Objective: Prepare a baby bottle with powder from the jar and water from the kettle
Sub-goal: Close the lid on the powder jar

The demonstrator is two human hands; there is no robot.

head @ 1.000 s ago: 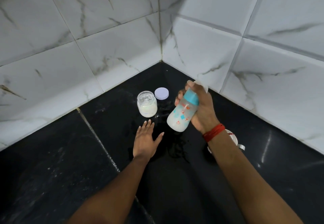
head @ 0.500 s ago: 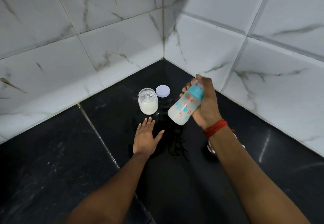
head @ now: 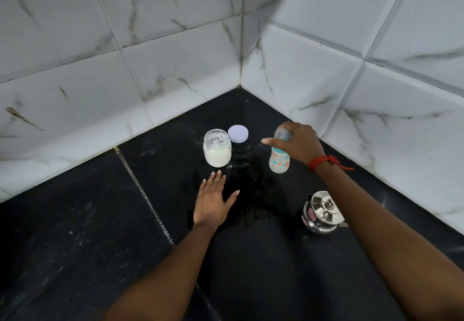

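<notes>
White, grey-veined marble-look tiled walls (head: 175, 69) meet at corner behind glossy black stone bench (head: 75, 220). Pale joint line (head: 140, 188) crosses bench. Wet patch (head: 251, 187) at centre.

Single head view, wide-angle, aimed forward and down into counter (head: 75, 245) corner between walls (head: 175, 69). Near: left hand (head: 213, 202), right hand (head: 301, 142) with bottle (head: 279, 161) mid-frame.

Baby bottle (head: 279, 161) I'm holding: smooth translucent plastic, printed. Jar (head: 217, 148): clear, glossy, glass or plastic, can't tell. Lid (head: 238, 133): matt lilac plastic. Kettle (head: 322, 214): mirror-polished steel. Counter (head: 75, 220): black glossy stone, wet in the middle. Wall tiles (head: 175, 69): glossy, marble-look. Red thread (head: 320, 162) on my wrist.
</notes>
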